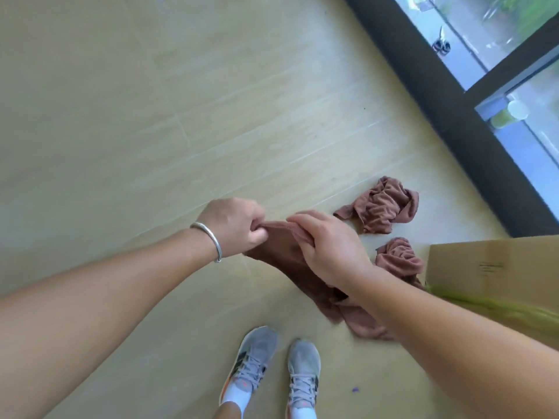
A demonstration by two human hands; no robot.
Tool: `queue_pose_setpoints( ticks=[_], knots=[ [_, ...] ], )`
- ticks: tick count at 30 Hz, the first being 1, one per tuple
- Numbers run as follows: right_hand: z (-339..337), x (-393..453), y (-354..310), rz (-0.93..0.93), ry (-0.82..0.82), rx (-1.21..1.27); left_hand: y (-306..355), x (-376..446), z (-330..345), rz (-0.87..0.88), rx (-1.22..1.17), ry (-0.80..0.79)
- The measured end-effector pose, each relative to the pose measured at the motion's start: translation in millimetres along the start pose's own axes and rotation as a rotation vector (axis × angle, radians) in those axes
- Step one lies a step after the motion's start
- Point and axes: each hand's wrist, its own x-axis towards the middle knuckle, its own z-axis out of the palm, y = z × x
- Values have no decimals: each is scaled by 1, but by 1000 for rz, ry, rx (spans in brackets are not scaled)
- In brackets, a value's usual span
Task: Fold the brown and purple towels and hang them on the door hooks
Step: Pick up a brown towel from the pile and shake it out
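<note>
A brown towel (281,252) hangs between my two hands above the floor, its lower end trailing down toward my right forearm. My left hand (233,225), with a silver bangle on the wrist, pinches the towel's top edge. My right hand (326,246) grips the same edge right beside it, fingers curled over the cloth. Two more brownish towels lie crumpled on the floor: one (381,207) farther off to the right, another (399,258) next to the cardboard box. No purple towel and no door hooks are in view.
A cardboard box (490,267) stands at the right with a green blurred streak across it. A dark window frame (438,101) runs along the upper right. My grey sneakers (278,367) stand on the pale tiled floor (151,116).
</note>
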Motion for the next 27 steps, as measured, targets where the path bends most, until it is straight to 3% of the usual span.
queue_pose_setpoints(
  ticks=[6, 10, 14, 21, 24, 27],
  knots=[
    [-40, 48, -78, -313, 18, 6, -21, -26, -31, -281, -142, 258],
    [-53, 85, -125, -437, 2, 18, -61, -39, -60, -85, -269, 318],
    [-60, 126, -167, -515, -43, -6, -115, -54, -82, -43, -149, 189],
    [-31, 206, -231, -364, 40, -102, -232, -100, -128, -616, 263, 54],
    [-23, 241, -263, -310, 74, -134, -287, -130, -156, -775, 327, 6],
    [-22, 271, -297, -309, 172, -134, -325, -159, -192, -875, 347, 75]
  ],
)
